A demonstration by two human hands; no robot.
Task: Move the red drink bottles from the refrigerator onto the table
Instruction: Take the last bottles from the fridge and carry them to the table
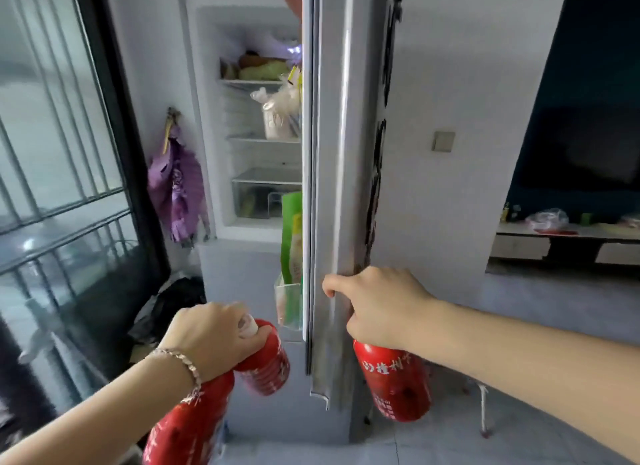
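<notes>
Left hand (211,340) grips two red plastic drink bottles (266,367) by the necks. Right hand (377,308) curls round a third red bottle (394,381), thumb on the grey refrigerator door (343,187). Next, likely: push it shut, carry all to the table.

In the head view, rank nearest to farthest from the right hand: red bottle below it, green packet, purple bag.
1. Red bottle: held by the right hand, hanging below.
2. Green packet: door shelf, just left.
3. Purple bag: on wall, far left.

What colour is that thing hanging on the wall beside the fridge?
Purple: the hanging thing shows best in the head view.
</notes>
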